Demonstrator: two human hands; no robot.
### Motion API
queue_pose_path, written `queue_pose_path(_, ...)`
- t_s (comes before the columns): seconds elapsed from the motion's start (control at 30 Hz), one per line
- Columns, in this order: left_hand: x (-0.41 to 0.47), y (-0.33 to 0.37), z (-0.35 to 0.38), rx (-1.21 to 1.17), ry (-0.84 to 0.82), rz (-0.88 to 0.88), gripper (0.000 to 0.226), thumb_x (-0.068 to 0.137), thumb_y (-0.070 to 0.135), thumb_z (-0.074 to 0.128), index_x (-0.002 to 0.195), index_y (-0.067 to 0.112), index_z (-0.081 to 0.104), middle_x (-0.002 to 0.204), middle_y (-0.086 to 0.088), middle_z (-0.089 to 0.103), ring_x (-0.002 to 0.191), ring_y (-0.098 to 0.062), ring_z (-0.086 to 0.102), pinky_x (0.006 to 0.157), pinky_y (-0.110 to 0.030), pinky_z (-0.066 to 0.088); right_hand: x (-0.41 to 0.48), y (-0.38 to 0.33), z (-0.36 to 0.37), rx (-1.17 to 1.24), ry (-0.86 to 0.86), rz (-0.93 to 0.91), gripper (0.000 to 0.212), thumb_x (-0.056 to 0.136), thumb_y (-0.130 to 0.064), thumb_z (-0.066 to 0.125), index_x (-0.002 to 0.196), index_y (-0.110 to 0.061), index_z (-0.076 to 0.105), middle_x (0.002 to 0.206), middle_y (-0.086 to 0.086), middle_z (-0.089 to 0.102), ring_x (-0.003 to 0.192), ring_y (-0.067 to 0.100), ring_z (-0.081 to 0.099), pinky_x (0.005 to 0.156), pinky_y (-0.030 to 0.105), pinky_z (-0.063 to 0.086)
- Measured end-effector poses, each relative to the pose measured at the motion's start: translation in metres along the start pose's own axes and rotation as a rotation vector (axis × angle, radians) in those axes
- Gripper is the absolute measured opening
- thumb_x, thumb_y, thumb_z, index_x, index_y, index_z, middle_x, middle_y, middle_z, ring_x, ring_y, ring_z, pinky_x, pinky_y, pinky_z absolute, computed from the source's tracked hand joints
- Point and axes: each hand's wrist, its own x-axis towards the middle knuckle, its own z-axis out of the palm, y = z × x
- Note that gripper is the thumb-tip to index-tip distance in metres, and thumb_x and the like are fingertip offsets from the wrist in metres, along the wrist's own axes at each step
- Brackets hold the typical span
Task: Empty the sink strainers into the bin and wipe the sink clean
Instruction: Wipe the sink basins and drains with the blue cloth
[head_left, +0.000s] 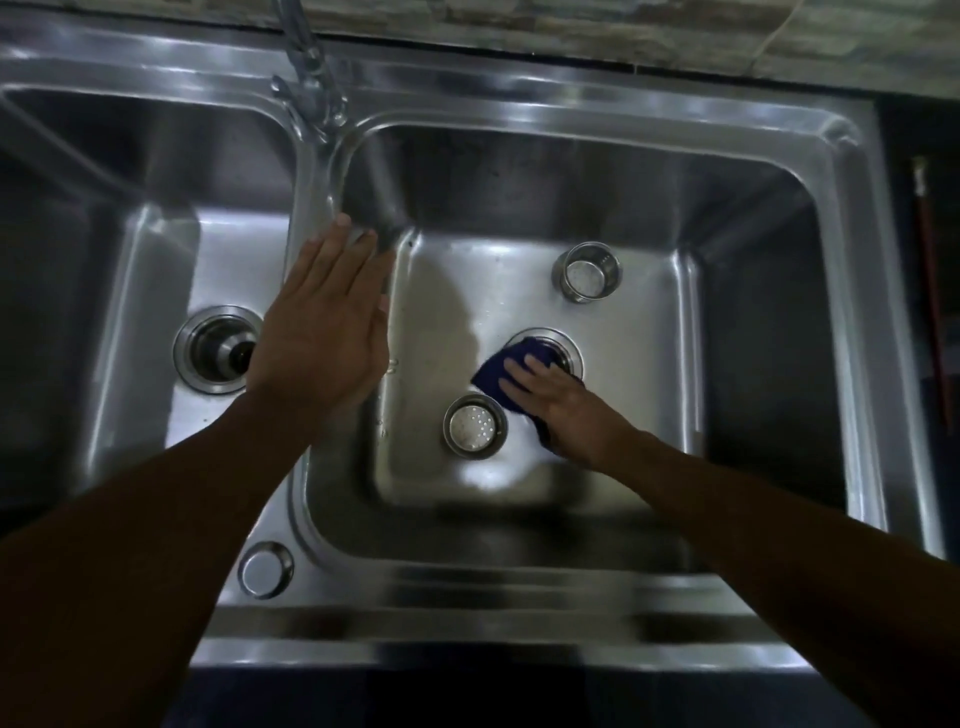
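Note:
I look down into a steel double sink (519, 156). My right hand (561, 400) lies flat with straight fingers on a dark blue cloth (514, 374), pressing it against the floor of the right basin at the edge of its drain opening (569, 345). Two metal strainer baskets stand loose on that basin's floor: one (474, 426) just left of my right hand, the other (587, 271) further back. My left hand (324, 332) hovers flat and open over the divider between the basins, holding nothing. The left basin's drain (215, 349) is partly hidden by it.
A tap (311, 67) rises at the back above the divider. A round steel cap (265, 569) sits on the front rim. Tiled wall runs along the back, and a thin reddish rod (927, 291) lies right of the sink in the dark.

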Motion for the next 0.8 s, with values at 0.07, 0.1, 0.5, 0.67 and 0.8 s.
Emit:
queue_pose_path(0.07,0.0,0.001,-0.001,0.004,-0.013,-0.003,0.053,0.103,0.024,0.029,0.148,0.0,0.042,0.156,-0.021,0.039,0.153,-0.035,0.02,0.125,-0.05,0.017,-0.023,0.006,0.002,-0.038,-0.048,-0.027,0.07,0.098,-0.012,0.048,0.158,-0.022,0.014,0.166,0.002,-0.002,0.153,0.028,-0.007,0.124,0.039,-0.008)
queue_pose_path(0.1,0.0,0.001,-0.001,0.006,-0.016,-0.005,0.053,0.102,0.024,0.029,0.148,0.0,0.042,0.156,-0.021,0.039,0.153,-0.035,0.02,0.126,-0.049,0.017,-0.033,0.01,0.003,-0.046,-0.052,-0.012,0.068,0.099,-0.013,0.046,0.158,-0.023,0.013,0.166,0.001,-0.003,0.153,0.028,-0.008,0.123,0.039,-0.009)
queue_pose_path(0.5,0.0,0.002,-0.003,0.023,-0.007,0.011,0.051,0.101,0.02,0.03,0.144,-0.004,0.046,0.151,-0.023,0.044,0.151,-0.038,0.024,0.125,-0.05,0.018,-0.088,0.035,0.015,-0.085,-0.25,0.089,0.064,0.104,-0.006,0.034,0.156,-0.024,0.003,0.16,0.003,-0.021,0.152,0.034,-0.013,0.124,0.04,-0.002)
queue_pose_path(0.67,-0.001,0.003,-0.004,0.029,-0.018,0.009,0.05,0.102,0.02,0.031,0.144,-0.003,0.046,0.151,-0.023,0.044,0.151,-0.038,0.024,0.125,-0.05,0.017,-0.123,0.067,0.009,0.037,-0.312,-0.004,0.076,0.099,0.002,0.041,0.148,-0.032,-0.006,0.154,-0.007,-0.023,0.153,0.028,-0.009,0.126,0.036,0.002)
queue_pose_path(0.8,0.0,0.004,-0.006,0.015,-0.019,0.001,0.049,0.102,0.019,0.032,0.144,-0.002,0.046,0.152,-0.023,0.043,0.152,-0.037,0.023,0.125,-0.05,0.017,-0.113,0.054,0.004,0.191,-0.013,0.08,0.1,0.079,0.015,0.055,0.157,-0.017,0.002,0.163,0.001,-0.019,0.151,0.022,-0.006,0.121,0.033,0.022)
